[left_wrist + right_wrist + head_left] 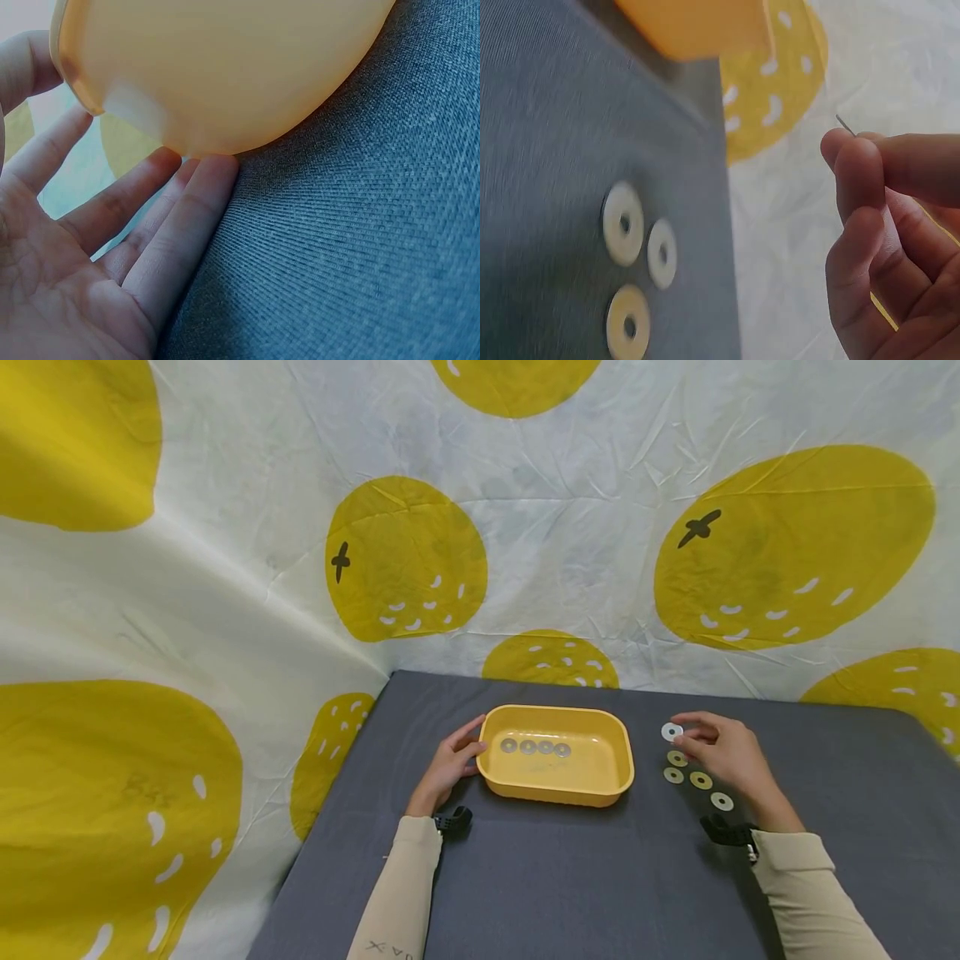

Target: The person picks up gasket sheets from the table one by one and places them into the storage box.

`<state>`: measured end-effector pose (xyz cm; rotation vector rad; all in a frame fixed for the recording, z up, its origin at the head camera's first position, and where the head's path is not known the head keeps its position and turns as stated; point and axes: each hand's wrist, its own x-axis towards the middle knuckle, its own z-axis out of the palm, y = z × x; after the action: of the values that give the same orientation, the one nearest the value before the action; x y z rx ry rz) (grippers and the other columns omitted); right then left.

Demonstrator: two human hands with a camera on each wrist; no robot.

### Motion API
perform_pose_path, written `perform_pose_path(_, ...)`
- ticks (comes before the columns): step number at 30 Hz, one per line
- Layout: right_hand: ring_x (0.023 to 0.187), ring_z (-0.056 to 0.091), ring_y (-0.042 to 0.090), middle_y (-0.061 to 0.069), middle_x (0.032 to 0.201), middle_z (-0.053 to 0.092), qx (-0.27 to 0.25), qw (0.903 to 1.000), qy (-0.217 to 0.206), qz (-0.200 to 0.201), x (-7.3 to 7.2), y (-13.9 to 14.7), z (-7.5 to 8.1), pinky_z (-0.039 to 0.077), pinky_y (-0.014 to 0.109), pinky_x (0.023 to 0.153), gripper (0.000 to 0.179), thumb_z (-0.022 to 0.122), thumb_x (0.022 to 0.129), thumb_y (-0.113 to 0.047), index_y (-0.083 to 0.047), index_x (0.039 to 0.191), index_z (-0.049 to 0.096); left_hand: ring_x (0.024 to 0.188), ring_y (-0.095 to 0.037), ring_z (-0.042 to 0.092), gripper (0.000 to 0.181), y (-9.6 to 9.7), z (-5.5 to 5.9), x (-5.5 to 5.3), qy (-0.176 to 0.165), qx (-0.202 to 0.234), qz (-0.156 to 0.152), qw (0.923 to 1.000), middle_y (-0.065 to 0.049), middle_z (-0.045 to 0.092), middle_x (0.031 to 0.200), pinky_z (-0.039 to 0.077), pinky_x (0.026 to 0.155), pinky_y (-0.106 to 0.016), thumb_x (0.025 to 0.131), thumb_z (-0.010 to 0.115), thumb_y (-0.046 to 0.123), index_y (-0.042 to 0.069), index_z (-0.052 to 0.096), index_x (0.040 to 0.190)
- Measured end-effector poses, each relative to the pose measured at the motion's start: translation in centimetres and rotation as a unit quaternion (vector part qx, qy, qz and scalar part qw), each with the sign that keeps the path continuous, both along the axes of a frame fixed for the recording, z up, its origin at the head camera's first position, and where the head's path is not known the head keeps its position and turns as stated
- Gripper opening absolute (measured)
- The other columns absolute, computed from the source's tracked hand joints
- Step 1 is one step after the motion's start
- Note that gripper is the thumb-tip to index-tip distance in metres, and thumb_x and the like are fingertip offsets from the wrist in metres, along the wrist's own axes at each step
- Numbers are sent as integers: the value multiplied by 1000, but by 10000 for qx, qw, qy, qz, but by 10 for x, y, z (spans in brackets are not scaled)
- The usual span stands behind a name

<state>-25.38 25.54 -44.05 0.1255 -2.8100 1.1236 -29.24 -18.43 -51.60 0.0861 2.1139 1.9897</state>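
Nearest the person, four flat metal washers (pixel 699 779) lie loose on the grey woven cloth (pixel 570 877). Just beyond them the right hand (pixel 726 753) pinches another thin washer (pixel 672 732) by its edge, lifted clear. The step looks like carrying it across; the next move calls for a steady reach left. The left hand (pixel 450 764), fingers straight, steadies the smooth yellow plastic tray (pixel 622 752), where four washers sit in a row (pixel 536 747).

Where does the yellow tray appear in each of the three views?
Head: yellow tray at table centre, between the hands.
Left wrist: its wall fills the top, left hand touching it.
Right wrist: a blurred corner at the top edge.
Shared landmark: the grey table cover.
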Motion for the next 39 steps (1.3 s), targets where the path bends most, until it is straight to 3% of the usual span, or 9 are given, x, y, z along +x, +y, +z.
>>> perform_pose_path(13, 69, 68, 14, 13, 95, 78, -66, 9988, 15, 495, -2, -46, 16, 52, 27, 60, 35, 72, 96, -15, -7, 130, 68, 129, -34, 62, 53, 1, 3, 1, 34, 28, -43, 10000, -12, 58, 147, 60, 93, -42, 102, 65, 27, 40, 50, 150)
perform_pose_path(18, 71, 71, 21, 15, 96, 78, -131, 9977, 50, 667, -6, -61, 12, 48, 27, 55, 34, 73, 96, -14, -6, 128, 69, 129, -33, 62, 52, 0, 1, 1, 24, 46, -27, 10000, -12, 58, 147, 61, 93, -41, 102, 65, 27, 39, 50, 151)
perform_pose_path(30, 70, 73, 29, 18, 93, 78, -192, 9961, -76, 857, -19, -91, -3, 51, 27, 55, 31, 73, 94, -9, -3, 125, 71, 127, -32, 63, 52, 0, 1, 0, 29, 27, 6, 10000, -12, 59, 145, 61, 91, -40, 102, 65, 26, 38, 50, 151)
perform_pose_path(34, 69, 72, 26, 17, 93, 78, -60, 9964, -26, 844, -24, -101, -11, 48, 29, 49, 31, 71, 95, -9, -2, 125, 71, 126, -32, 64, 52, -1, 0, -1, 42, 44, 10, 10000, -12, 59, 144, 61, 91, -40, 102, 65, 27, 39, 51, 151)
perform_pose_path(39, 64, 68, 15, 11, 92, 79, 368, 9965, 102, 747, -29, -113, -18, 47, 29, 52, 32, 73, 94, -12, -6, 126, 72, 127, -33, 63, 52, -2, 0, 0, 32, 56, -45, 10000, -13, 58, 145, 61, 92, -40, 102, 65, 28, 39, 50, 151)
